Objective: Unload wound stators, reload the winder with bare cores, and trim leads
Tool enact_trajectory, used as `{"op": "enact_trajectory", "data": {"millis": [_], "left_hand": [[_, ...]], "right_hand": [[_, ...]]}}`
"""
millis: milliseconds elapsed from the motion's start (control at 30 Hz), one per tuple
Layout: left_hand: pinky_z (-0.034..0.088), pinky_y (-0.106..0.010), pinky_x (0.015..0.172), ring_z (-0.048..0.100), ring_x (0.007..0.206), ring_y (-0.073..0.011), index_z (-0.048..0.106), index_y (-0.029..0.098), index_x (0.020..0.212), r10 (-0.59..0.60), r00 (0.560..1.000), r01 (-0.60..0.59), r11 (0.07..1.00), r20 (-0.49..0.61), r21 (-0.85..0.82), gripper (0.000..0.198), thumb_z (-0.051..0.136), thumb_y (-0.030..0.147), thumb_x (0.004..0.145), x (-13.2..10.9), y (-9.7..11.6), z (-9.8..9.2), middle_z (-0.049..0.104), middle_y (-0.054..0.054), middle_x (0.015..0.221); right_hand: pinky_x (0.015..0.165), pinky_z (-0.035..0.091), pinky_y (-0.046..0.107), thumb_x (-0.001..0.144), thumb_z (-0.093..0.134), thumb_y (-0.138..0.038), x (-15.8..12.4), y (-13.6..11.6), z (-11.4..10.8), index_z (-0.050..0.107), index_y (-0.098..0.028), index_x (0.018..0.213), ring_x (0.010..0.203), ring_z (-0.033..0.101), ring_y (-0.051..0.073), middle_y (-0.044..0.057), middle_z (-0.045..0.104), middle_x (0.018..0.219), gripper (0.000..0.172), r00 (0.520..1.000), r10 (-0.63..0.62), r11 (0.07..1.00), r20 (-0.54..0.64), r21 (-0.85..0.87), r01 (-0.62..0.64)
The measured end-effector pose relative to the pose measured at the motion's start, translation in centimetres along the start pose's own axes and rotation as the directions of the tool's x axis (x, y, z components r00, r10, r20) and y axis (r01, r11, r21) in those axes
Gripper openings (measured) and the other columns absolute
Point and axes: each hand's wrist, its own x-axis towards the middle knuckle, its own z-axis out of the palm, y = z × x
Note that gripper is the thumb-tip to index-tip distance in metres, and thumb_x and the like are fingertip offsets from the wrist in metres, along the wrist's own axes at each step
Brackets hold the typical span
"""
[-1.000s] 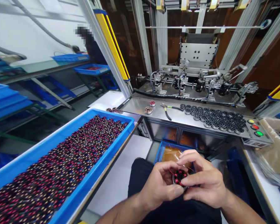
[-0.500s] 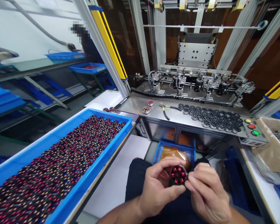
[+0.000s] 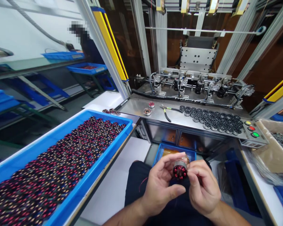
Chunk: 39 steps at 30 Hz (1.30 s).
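Over my lap, my left hand [image 3: 161, 185] and my right hand [image 3: 202, 186] both pinch a small round wound stator [image 3: 180, 171] with red copper coils. The left thumb and fingers close round its left side, and the right fingertips press on its right edge. A thin red wire trails near my left wrist. Just beyond the hands sits a small blue bin [image 3: 163, 149] with brownish contents.
A long blue tray [image 3: 25, 153] full of wound stators lies at my left. The metal shelf [image 3: 141, 105] carries two loose stators, pliers [image 3: 166, 112], several dark bare cores [image 3: 212, 118] and coloured buttons [image 3: 251, 128]. A winding machine stands behind. A box of cores [image 3: 281, 141] sits right. A person stands far left.
The hands came apart from a cupped hold, lifted the stator slightly and turned its coil face toward me. My view shifted a little.
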Motion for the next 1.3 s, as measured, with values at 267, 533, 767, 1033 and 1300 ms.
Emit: {"op": "enact_trajectory", "data": {"millis": [267,533,767,1033,1300], "left_hand": [[0.05,-0.018,0.054,0.062,0.059,-0.0095,0.068,0.016,0.115,-0.232,0.962,0.218,0.97,0.145,0.108,0.042,0.068,0.048,0.088,0.9,0.1,-1.8,0.067,-0.004,0.081],[0.056,-0.024,0.057,0.069,0.069,-0.0162,0.066,0.022,0.13,-0.206,0.963,0.219,0.974,0.172,-0.055,0.049,0.072,0.045,0.087,0.8,-0.6,-2.1,0.071,-0.007,0.086],[0.058,-0.034,0.088,0.067,0.11,-0.0239,0.074,0.021,0.1,-0.037,0.984,0.065,0.986,0.175,-0.153,0.024,0.075,0.041,0.085,0.7,0.1,-1.9,0.064,-0.012,0.126],[0.054,-0.03,0.09,0.068,0.106,-0.0207,0.064,0.02,0.109,-0.158,0.978,0.188,0.952,0.137,-0.241,0.058,0.082,0.059,0.071,1.0,1.0,-0.7,0.07,-0.009,0.112],[0.054,-0.021,0.058,0.074,0.069,-0.0171,0.055,0.019,0.104,-0.298,0.914,0.352,0.92,0.274,-0.172,0.036,0.072,0.046,0.087,0.7,-0.4,-1.2,0.072,-0.003,0.079]], "right_hand": [[0.06,0.052,0.025,0.091,0.056,-0.006,0.7,0.5,-1.0,0.062,-0.018,0.085,0.065,0.062,0.013,0.002,0.063,0.072,0.015,0.992,-0.01,0.998,0.126,-0.062,0.017],[0.059,0.051,0.023,0.091,0.057,-0.005,1.8,0.0,-1.7,0.063,-0.018,0.084,0.063,0.062,0.013,0.002,0.065,0.07,0.016,0.988,0.001,0.99,0.155,-0.142,0.021],[0.055,0.049,0.022,0.093,0.057,-0.009,2.4,-0.6,-1.7,0.063,-0.018,0.078,0.061,0.061,0.011,0.001,0.063,0.068,0.018,0.984,0.104,0.99,0.143,-0.112,-0.089],[0.057,0.053,0.026,0.093,0.056,-0.009,2.7,-0.8,-2.2,0.064,-0.018,0.086,0.063,0.063,0.014,0.003,0.065,0.07,0.013,0.975,-0.032,0.999,0.222,-0.018,0.037],[0.056,0.054,0.024,0.095,0.058,-0.012,2.7,-0.9,-2.7,0.065,-0.018,0.089,0.062,0.064,0.014,0.003,0.067,0.07,0.011,0.959,-0.11,0.986,0.262,-0.096,0.139]]}}
